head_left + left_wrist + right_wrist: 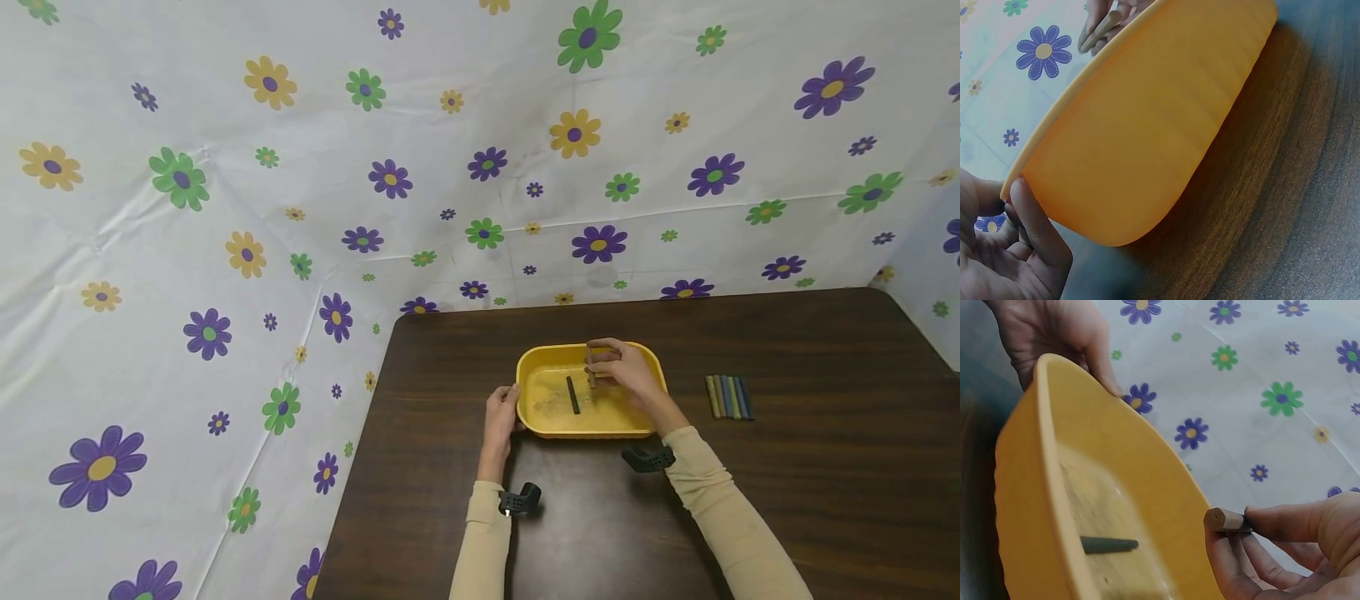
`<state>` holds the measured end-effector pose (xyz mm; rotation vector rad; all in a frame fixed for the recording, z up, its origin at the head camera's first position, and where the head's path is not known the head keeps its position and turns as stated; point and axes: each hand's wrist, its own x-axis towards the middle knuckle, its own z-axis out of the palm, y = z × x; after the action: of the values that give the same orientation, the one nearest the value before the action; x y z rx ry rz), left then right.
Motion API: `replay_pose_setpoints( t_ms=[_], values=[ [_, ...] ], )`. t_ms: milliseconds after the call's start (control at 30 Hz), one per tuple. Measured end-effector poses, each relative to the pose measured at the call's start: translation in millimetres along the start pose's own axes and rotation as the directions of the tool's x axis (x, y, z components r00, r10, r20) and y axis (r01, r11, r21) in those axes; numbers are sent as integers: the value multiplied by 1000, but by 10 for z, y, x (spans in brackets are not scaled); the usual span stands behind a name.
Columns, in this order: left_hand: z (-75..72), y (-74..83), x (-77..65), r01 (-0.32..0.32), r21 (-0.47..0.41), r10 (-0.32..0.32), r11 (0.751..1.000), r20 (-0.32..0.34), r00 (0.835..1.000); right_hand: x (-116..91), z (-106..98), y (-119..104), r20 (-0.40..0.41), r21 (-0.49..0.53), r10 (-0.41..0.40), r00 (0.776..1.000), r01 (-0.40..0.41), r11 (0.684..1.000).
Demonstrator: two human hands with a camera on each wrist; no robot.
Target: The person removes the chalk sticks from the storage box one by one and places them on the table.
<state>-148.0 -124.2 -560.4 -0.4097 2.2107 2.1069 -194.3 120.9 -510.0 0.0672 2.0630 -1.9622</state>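
Observation:
A yellow plastic tub (585, 433) stands on the table, with a dark green stick (573, 395) lying on its smudged floor. My left hand (500, 417) pinches the tub's left rim between thumb and fingers, seen closely in the left wrist view. Over the tub's inside, my right hand (628, 372) holds a short brown stick (1227, 520) between thumb and fingertips. In the head view that stick (590, 367) points nearly upright; its blunt end shows in the right wrist view. Whether its lower end touches the tub floor, I cannot tell.
Several coloured sticks (727, 397), yellowish, brown and blue, lie side by side to the right of the tub. The dark wooden table (825, 467) meets a white flowered sheet (480, 167) at its back and left. Each wrist wears a black band (519, 499).

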Motion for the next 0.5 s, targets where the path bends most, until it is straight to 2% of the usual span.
replay_pose_setpoints(
  t_ms=[500],
  values=[
    [10, 19, -14, 8, -5, -8, 1000, -2, 1000, -124, -441, -27, -58, -16, -1, 998, 0, 1000]
  ],
)
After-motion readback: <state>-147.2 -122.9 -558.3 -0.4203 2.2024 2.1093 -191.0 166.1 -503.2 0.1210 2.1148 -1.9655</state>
